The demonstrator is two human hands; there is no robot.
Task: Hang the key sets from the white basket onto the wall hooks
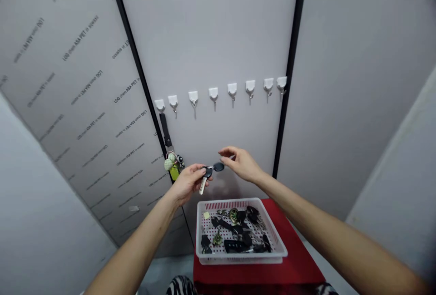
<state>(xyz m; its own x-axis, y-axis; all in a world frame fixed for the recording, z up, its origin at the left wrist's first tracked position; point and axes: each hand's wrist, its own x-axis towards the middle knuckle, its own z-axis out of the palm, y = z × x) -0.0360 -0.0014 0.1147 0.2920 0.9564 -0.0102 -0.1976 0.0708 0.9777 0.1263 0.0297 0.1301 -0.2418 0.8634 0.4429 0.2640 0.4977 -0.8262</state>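
Observation:
My left hand (188, 182) pinches a key with a black head (206, 176), its silver blade pointing down. A small black fob (218, 166) sticks out to the right of that key, joined to it. My right hand (240, 162) hovers just right of the fob with fingers curled and apart, thumb near the fob, holding nothing that I can see. Both hands are raised in front of the grey wall panel, below a row of white hooks (213, 93). Under the hands stands a white perforated basket (276, 243) with several dark keys and fobs inside.
A black strap with a green and yellow keychain bundle (173, 162) hangs from the leftmost hook (159, 104). The other hooks are bare. The basket rests on a red surface (296, 267). Black vertical strips (289, 72) frame the panel.

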